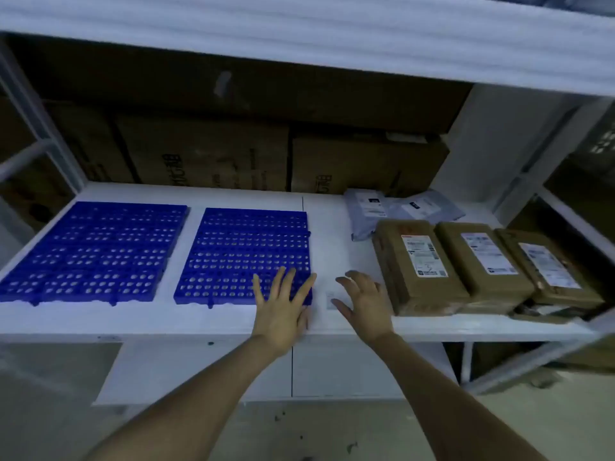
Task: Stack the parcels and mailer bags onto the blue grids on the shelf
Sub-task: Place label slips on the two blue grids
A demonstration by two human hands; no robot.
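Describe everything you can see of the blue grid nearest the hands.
The blue grid is a flat rectangular mat, plastic-looking, pierced by rows of small holes. It lies flat on the white shelf, nothing stacked on it, beside a second grid. The left hand rests open over its near right corner.

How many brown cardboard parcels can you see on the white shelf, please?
3, side by side at the white shelf's right end: left parcel, middle parcel, right parcel. More may lie hidden beneath.
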